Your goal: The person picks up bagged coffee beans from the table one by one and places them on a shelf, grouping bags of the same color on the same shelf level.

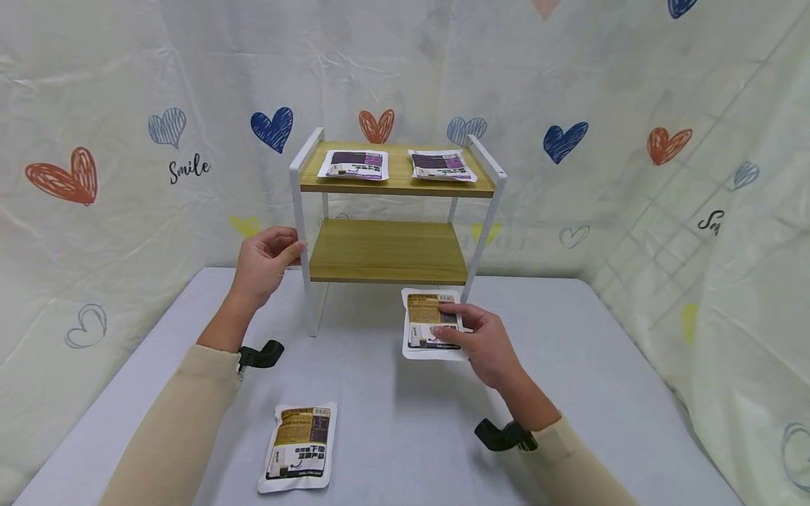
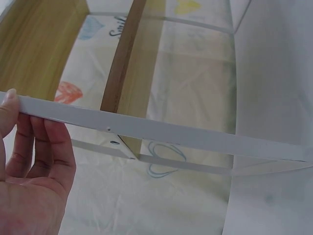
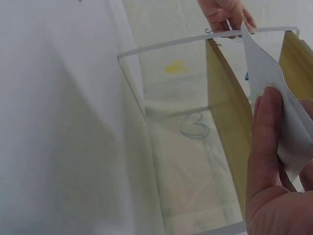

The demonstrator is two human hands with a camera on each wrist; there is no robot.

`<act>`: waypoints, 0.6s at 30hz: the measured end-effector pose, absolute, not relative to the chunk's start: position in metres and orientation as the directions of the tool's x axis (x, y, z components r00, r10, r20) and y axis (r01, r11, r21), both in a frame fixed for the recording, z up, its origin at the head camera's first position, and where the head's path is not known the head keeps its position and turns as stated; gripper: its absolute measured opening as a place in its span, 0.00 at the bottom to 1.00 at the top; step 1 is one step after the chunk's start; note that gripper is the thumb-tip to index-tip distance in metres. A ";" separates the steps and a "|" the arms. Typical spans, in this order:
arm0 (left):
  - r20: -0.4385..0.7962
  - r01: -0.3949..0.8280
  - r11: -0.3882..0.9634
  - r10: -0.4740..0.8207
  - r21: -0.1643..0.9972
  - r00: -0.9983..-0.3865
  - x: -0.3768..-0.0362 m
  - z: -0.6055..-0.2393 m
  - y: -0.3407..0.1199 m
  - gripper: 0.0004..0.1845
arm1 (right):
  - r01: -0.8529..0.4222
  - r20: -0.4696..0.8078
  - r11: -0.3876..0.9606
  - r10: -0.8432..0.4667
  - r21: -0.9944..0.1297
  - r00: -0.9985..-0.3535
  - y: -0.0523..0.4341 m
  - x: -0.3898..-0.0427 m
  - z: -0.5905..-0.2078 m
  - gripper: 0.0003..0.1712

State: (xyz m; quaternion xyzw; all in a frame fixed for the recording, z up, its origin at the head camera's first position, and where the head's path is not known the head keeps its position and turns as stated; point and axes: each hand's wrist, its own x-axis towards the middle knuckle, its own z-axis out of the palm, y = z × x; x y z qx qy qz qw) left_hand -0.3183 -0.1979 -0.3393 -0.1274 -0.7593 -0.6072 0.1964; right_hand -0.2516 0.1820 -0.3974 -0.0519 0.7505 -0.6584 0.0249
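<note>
Head view, left to right: the left hand (image 1: 264, 261) is closed around the white front post (image 1: 302, 232) of the two-tier rack (image 1: 389, 253), thumb and fingers wrapped round it. A brown pouch (image 1: 299, 445) lies flat on the table (image 1: 569, 365), nearer the left arm. The right hand (image 1: 479, 343) pinches a second brown pouch (image 1: 427, 325) by its right edge, long axis pointing toward the empty lower shelf (image 1: 388, 251) just beyond. Two purple pouches (image 1: 354, 165) are seen on the top shelf.

Brown-label white pouch (image 1: 432, 325) held flat before shelf rack (image 1: 392, 211)
</note>
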 end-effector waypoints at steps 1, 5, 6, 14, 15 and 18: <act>0.454 0.433 0.231 -0.045 0.871 -0.890 -0.318 -0.339 -0.198 0.18 | -0.050 0.035 0.126 -0.113 -0.991 -0.993 0.182 -0.252 -0.397 0.30; 0.461 0.441 0.229 -0.043 0.868 -0.886 -0.318 -0.339 -0.198 0.17 | -0.046 0.033 0.113 -0.114 -0.993 -0.993 0.182 -0.254 -0.395 0.30; 0.461 0.441 0.229 -0.043 0.868 -0.886 -0.318 -0.339 -0.198 0.17 | -0.047 0.035 0.106 -0.116 -0.993 -0.993 0.182 -0.254 -0.394 0.30; 0.455 0.433 0.232 -0.047 0.871 -0.889 -0.317 -0.339 -0.198 0.18 | -0.054 0.042 0.094 -0.130 -0.994 -0.991 0.182 -0.260 -0.389 0.30; 0.455 0.433 0.232 -0.048 0.871 -0.889 -0.318 -0.339 -0.198 0.18 | -0.053 0.040 0.092 -0.132 -0.994 -0.990 0.182 -0.261 -0.388 0.30; 0.460 0.438 0.234 -0.048 0.868 -0.886 -0.318 -0.339 -0.198 0.17 | -0.042 0.031 0.074 -0.141 -0.996 -0.990 0.182 -0.264 -0.388 0.30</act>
